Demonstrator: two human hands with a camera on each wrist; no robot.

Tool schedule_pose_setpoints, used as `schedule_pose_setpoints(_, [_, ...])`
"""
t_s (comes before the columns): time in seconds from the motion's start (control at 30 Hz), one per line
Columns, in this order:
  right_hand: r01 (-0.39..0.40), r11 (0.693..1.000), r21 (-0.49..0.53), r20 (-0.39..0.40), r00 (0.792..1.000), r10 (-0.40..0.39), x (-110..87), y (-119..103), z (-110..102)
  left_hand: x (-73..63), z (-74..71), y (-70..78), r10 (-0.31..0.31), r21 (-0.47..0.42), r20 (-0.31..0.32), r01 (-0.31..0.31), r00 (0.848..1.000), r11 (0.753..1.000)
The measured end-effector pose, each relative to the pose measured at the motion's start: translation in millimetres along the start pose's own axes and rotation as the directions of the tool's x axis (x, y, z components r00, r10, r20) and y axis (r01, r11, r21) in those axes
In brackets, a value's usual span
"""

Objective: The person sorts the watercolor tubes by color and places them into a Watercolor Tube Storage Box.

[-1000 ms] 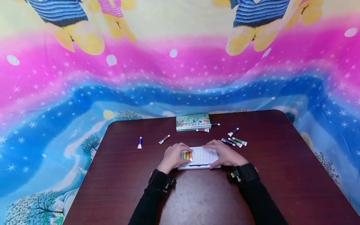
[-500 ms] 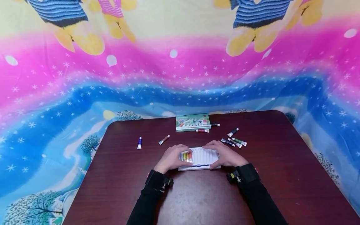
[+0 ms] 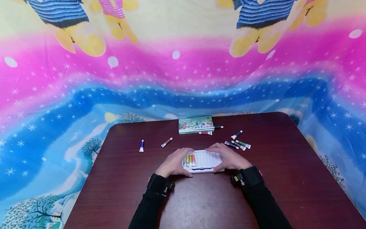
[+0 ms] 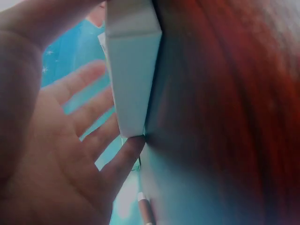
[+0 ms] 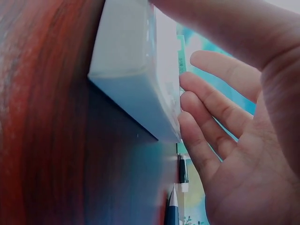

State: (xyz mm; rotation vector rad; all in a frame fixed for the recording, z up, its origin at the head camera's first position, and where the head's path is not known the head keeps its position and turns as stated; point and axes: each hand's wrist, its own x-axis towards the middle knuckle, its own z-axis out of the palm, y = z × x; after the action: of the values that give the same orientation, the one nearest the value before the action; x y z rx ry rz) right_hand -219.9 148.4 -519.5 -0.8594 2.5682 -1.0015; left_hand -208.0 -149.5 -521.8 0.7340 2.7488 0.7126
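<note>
A white paint box point(image 3: 204, 160) with a slotted tray lies on the table; its white side also fills the left wrist view point(image 4: 133, 84). Several paint tubes point(image 3: 190, 160) in yellow, orange and other colours sit in its left slots. My left hand point(image 3: 174, 163) is around the box's left end, fingers spread, its thumb extended past the near left corner. In the left wrist view, the little finger meets the box's far corner. My right hand point(image 3: 228, 157) holds the right end, thumb at the near edge and fingers at the far edge.
Behind the box lie a purple tube point(image 3: 141, 146) and a brown tube point(image 3: 166, 142) on the left, with several dark and green tubes point(image 3: 243, 144) on the right. A green printed box point(image 3: 196, 124) stands at the back edge, a red tube point(image 3: 205, 133) before it.
My left hand has drawn back slightly to the left, its thumb sliding off the box's near side, so more of the tubes shows. The right hand has stayed in place.
</note>
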Motion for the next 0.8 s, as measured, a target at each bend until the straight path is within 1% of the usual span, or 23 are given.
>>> schedule_pose_setpoints(0.1, [0.005,1.0,-0.012,0.001,1.0,-0.005,-0.3,-1,-1,-0.5,0.1,-1.3,-0.028,-0.037,0.003,0.028,1.0,0.999])
schedule_pose_setpoints(0.2, [0.009,0.999,-0.039,-0.012,1.0,-0.01,0.6,-1,-4,-0.5,0.4,-2.1,-0.033,-0.039,0.007,0.033,0.999,0.999])
schedule_pose_setpoints(0.27, [0.01,0.997,-0.075,-0.04,0.999,-0.013,5.8,-2,-8,-0.3,0.1,-2.7,-0.033,-0.043,0.007,0.033,0.999,0.999])
schedule_pose_setpoints(0.37, [-0.016,0.993,-0.117,-0.108,0.994,0.004,23.6,-2,-17,-0.3,-0.9,-4.0,-0.042,-0.045,0.003,0.042,0.999,0.998])
schedule_pose_setpoints(0.47, [-0.061,0.984,-0.165,-0.174,0.984,0.032,49.6,1,-26,-0.2,-1.2,-5.6,-0.048,-0.042,-0.003,0.048,0.999,0.998])
schedule_pose_setpoints(0.53, [-0.084,0.974,-0.211,-0.198,0.979,0.042,65.8,3,-31,0.0,-1.3,-6.0,-0.046,-0.05,-0.004,0.046,0.999,0.998])
schedule_pose_setpoints(0.67, [-0.108,0.944,-0.312,-0.184,0.982,0.052,89.6,6,-36,0.0,0.4,-5.7,-0.044,-0.062,0.005,0.045,0.999,0.997])
schedule_pose_setpoints(0.8, [-0.093,0.906,-0.413,-0.149,0.988,0.033,103.0,8,-36,-0.2,0.9,-4.3,-0.049,-0.057,0.013,0.05,0.999,0.997])
